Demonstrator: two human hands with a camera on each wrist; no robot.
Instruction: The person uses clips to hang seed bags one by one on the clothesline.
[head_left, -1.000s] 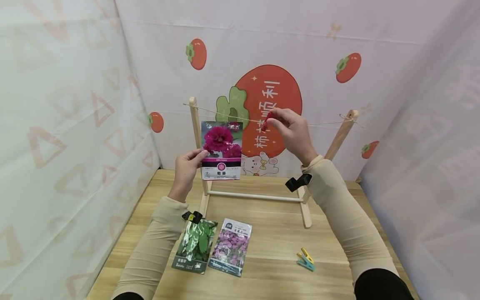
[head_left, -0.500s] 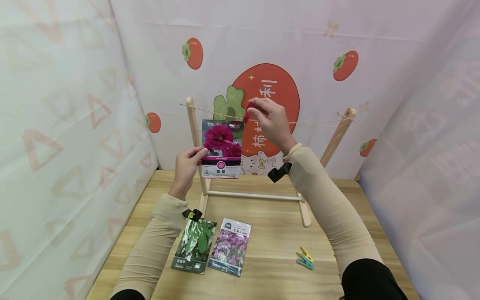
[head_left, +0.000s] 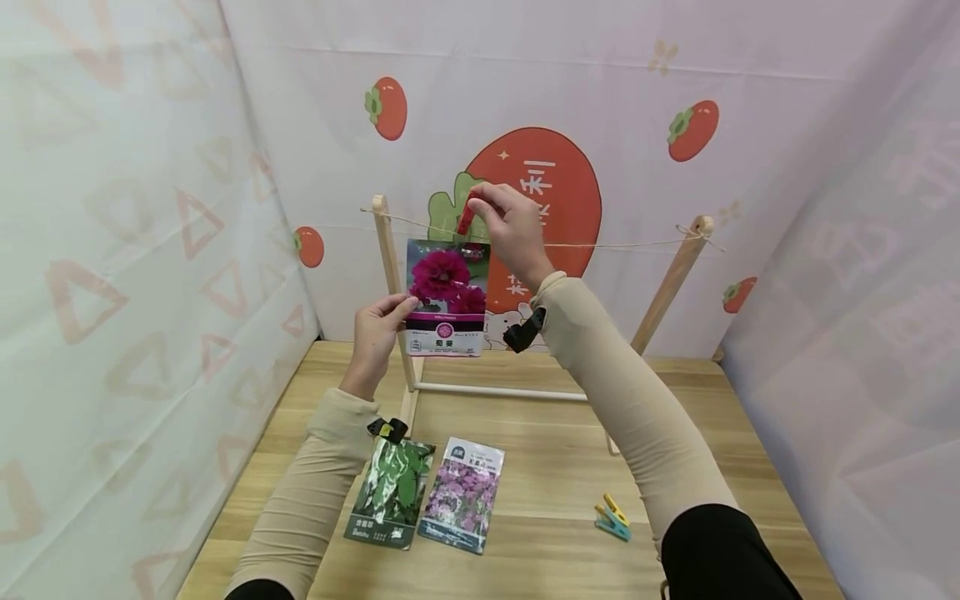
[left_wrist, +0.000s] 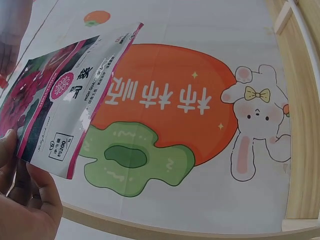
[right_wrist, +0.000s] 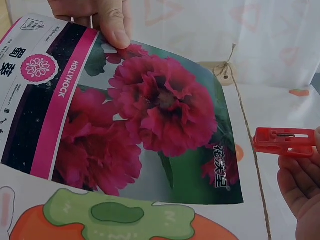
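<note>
Left hand pinches glossy rectangular packet | right hand pinches red plastic clothespin | thin twisted twine

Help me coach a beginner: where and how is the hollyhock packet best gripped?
Probably pinch the hollyhock packet by its left edge, from the person's left, as the left hand does: it is thin, flat and upright, and this leaves its top edge free for the red clothespin in the right hand.

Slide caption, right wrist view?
Left hand holds the hollyhock packet; right hand pinches a red clip near the string.
</note>
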